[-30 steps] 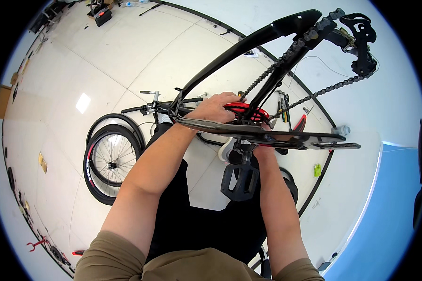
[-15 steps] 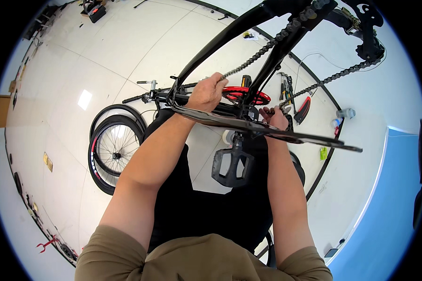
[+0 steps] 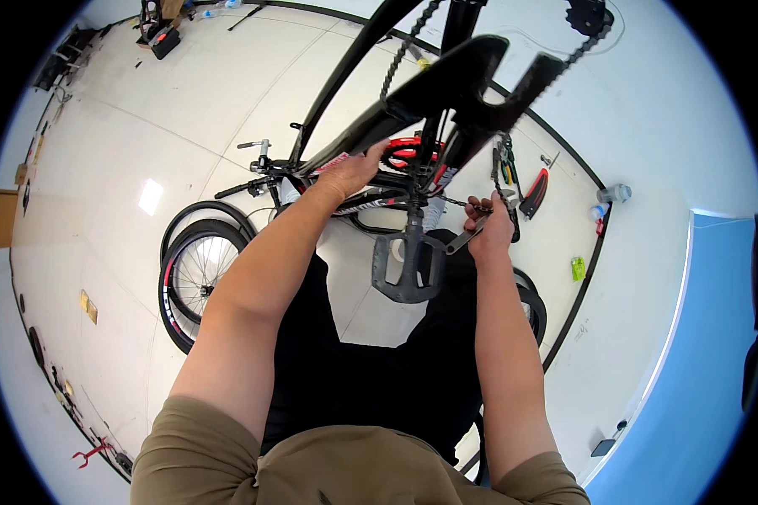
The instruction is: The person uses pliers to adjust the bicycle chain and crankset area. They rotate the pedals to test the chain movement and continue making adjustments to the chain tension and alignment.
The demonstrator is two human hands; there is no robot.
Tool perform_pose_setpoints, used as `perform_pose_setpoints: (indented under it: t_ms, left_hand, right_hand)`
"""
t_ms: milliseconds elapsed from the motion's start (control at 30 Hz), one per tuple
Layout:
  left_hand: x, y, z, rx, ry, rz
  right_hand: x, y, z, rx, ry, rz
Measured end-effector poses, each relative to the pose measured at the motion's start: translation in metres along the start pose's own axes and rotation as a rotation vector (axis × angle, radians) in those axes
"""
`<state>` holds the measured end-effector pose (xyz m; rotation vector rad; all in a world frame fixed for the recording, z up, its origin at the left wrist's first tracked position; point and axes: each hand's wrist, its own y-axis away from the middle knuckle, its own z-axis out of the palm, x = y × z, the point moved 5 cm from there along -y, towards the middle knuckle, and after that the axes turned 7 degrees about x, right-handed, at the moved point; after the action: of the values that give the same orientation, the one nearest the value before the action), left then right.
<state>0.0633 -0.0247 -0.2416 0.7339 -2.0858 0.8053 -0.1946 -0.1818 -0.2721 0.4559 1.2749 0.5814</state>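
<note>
Bicycle frame slants above the floor, toward its dark-lined right edge. The right hand curls around a flat silver tool, chain links at its fingers. The left hand lies beside the red chainring; its grip cannot be told.

A glossy black bicycle frame is held at a tilt, its slotted rear end raised. A dark chain is strung in separate visible runs, partly hidden by the tubes, with one length gathered at the right hand, where a flat silver tool is also gripped. A red chainring is partly covered by the frame; below it, a black platform pedal is seen.
</note>
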Motion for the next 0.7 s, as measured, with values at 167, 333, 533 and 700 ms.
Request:
perform_pose_setpoints:
  t_ms: [167, 333, 533, 700]
  left_hand:
    - [0.018, -0.001, -0.012, -0.115, 0.034, -0.154]
    - [0.021, 0.003, -0.023, -0.236, -0.017, -0.162]
    - [0.012, 0.000, -0.014, -0.195, 0.184, -0.024]
    - [0.007, -0.002, -0.012, -0.139, -0.226, 0.072]
  right_hand:
    - [0.001, -0.030, 0.000, -0.038, -0.114, 0.036]
    - [-0.002, -0.039, 0.010, -0.138, -0.073, -0.027]
    - [0.003, -0.041, 0.018, -0.125, 0.014, -0.045]
    - [0.003, -0.042, 0.018, -0.111, 0.031, -0.059]
